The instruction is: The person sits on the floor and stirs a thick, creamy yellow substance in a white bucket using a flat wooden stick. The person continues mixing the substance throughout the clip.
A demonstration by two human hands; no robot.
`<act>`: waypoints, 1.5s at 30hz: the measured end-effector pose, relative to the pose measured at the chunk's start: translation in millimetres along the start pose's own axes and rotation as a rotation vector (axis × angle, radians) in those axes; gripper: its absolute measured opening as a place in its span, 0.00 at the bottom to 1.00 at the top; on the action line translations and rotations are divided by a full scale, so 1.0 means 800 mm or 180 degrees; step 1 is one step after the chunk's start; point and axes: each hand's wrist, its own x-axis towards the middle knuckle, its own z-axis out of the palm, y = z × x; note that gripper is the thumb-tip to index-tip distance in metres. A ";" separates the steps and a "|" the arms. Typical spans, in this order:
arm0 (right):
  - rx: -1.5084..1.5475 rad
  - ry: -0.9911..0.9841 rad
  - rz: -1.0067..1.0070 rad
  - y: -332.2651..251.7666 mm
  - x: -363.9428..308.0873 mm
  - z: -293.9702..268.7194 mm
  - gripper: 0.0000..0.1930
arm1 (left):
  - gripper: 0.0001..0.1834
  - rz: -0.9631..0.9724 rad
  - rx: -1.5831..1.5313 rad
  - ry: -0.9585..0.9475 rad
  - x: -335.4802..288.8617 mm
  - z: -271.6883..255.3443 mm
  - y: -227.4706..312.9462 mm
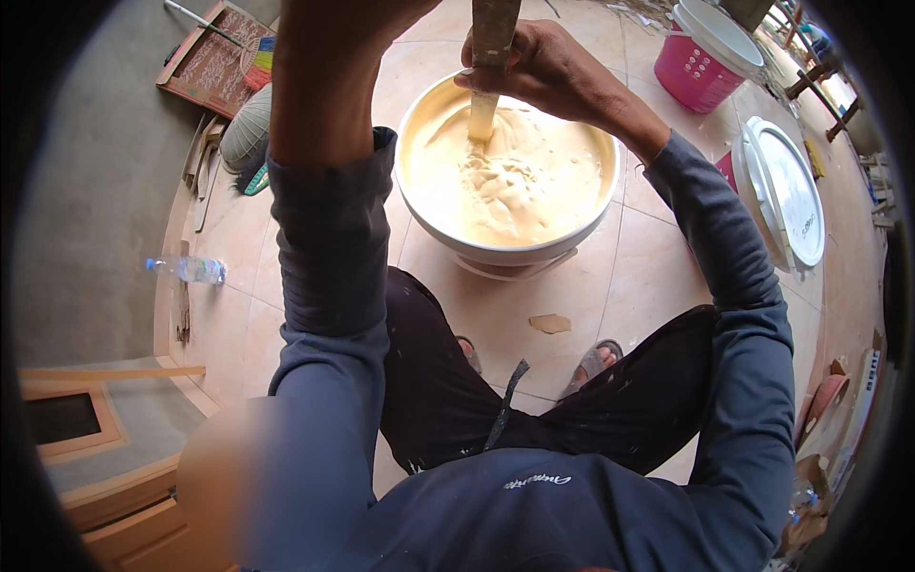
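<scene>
A white bucket (505,255) stands on the floor before me, filled with thick cream-yellow paste (562,181). A long flat stick (493,43) stands upright with its lower end in the paste; paste coats that end, and its top runs out of the frame. My right hand (548,71) is closed round the stick above the bucket's far rim. My left hand (381,11) is raised at the top edge, left of the stick. Only its wrist side shows; its fingers are cut off by the frame. The paste is churned into lumps around the stick.
A pink bucket (701,71) stands at the far right, with another lidded bucket (786,195) nearer. To the left are a plastic bottle (198,270) lying on the tiles and a broom (259,59) over a board. A brown scrap (550,324) lies between my feet.
</scene>
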 end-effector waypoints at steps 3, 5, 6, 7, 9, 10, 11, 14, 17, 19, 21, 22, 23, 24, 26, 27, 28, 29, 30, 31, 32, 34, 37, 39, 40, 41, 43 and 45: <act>-0.0143 -0.0022 0.0461 0.037 0.000 -0.003 0.15 | 0.21 -0.0143 -0.0337 -0.0230 -0.005 0.009 -0.037; -0.0388 -0.0153 0.0726 0.053 -0.011 -0.003 0.15 | 0.25 -0.0960 -0.0312 -0.0175 -0.024 0.015 -0.062; -0.0533 -0.0242 0.0964 0.059 -0.017 -0.003 0.15 | 0.27 -0.1200 -0.0421 -0.0132 -0.031 0.019 -0.075; -0.0502 -0.0196 0.0972 0.062 -0.026 0.001 0.15 | 0.29 -0.1393 -0.0518 -0.0126 -0.040 0.019 -0.086; -0.0258 -0.0320 0.1054 0.064 -0.035 0.001 0.15 | 0.32 -0.1791 -0.0721 -0.0116 -0.053 0.016 -0.103; -0.0136 -0.0407 0.1182 0.062 -0.038 0.001 0.15 | 0.33 -0.1837 -0.0774 -0.0167 -0.057 0.013 -0.109; -0.0036 -0.0547 0.1324 0.059 -0.041 0.003 0.15 | 0.34 -0.1893 -0.0839 -0.0231 -0.060 0.010 -0.110; 0.0328 -0.0589 0.1135 0.039 -0.049 0.012 0.16 | 0.34 -0.1956 -0.0578 -0.0311 -0.055 0.001 -0.097; 0.0678 -0.0622 0.0882 0.013 -0.053 0.014 0.17 | 0.32 -0.1644 -0.0160 -0.0434 -0.039 -0.001 -0.056; 0.0972 -0.0724 0.0869 -0.001 -0.047 0.014 0.19 | 0.30 -0.1446 0.0307 -0.0364 -0.027 0.005 -0.021; 0.0916 -0.0453 0.0480 -0.013 -0.041 0.018 0.16 | 0.28 -0.1182 0.0475 -0.0321 -0.019 0.011 0.014; 0.0882 -0.0334 0.0371 -0.018 -0.038 0.020 0.15 | 0.27 -0.1015 0.0416 -0.0303 -0.015 0.015 0.030; 0.0890 -0.0312 0.0259 -0.021 -0.036 0.018 0.15 | 0.26 -0.0824 0.0498 -0.0186 -0.017 0.024 0.045; 0.0779 -0.0235 0.0153 -0.023 -0.032 0.017 0.15 | 0.25 -0.0637 0.0587 -0.0067 -0.018 0.028 0.056; 0.0538 -0.0094 -0.0051 -0.023 -0.025 0.014 0.14 | 0.25 -0.0314 0.0861 0.0212 -0.024 0.048 0.070; 0.0481 -0.0168 0.0002 -0.020 -0.022 0.009 0.14 | 0.25 -0.0202 0.0909 0.0276 -0.025 0.051 0.074; 0.0401 -0.0143 0.0059 -0.015 -0.021 0.005 0.14 | 0.26 -0.0185 0.0777 0.0183 -0.024 0.049 0.073; 0.0321 -0.0115 0.0115 -0.008 -0.019 0.000 0.14 | 0.27 -0.0164 0.0647 0.0089 -0.024 0.047 0.071; 0.0240 -0.0088 0.0172 -0.001 -0.018 -0.005 0.14 | 0.27 -0.0211 0.0533 0.0021 -0.023 0.043 0.064; 0.0090 -0.0081 0.0097 0.008 -0.018 -0.009 0.14 | 0.28 -0.0260 0.0420 -0.0046 -0.023 0.040 0.056; 0.0031 -0.0025 0.0111 0.018 -0.018 -0.011 0.15 | 0.28 -0.0378 0.0327 -0.0085 -0.025 0.039 0.046; -0.0088 0.0076 0.0141 0.036 -0.021 -0.011 0.17 | 0.27 -0.0614 0.0048 -0.0229 -0.025 0.036 0.019; -0.0182 -0.0011 0.0589 0.060 -0.032 -0.014 0.16 | 0.27 -0.1023 -0.0332 -0.0365 -0.030 0.042 -0.026; -0.0201 -0.0152 0.0854 0.068 -0.040 -0.015 0.12 | 0.27 -0.1410 -0.0541 -0.0371 -0.041 0.045 -0.055; -0.0115 -0.0210 0.0863 0.070 -0.043 -0.014 0.12 | 0.27 -0.1427 -0.0771 -0.0286 -0.046 0.047 -0.068; -0.0032 -0.0281 0.0898 0.070 -0.047 -0.012 0.12 | 0.27 -0.1500 -0.0853 -0.0331 -0.050 0.043 -0.079; 0.0297 -0.0397 0.1088 0.066 -0.053 -0.006 0.11 | 0.27 -0.1757 -0.0995 -0.0339 -0.056 0.032 -0.095; 0.0556 -0.0421 0.1048 0.058 -0.055 0.007 0.13 | 0.27 -0.2121 -0.1122 -0.0291 -0.057 0.022 -0.098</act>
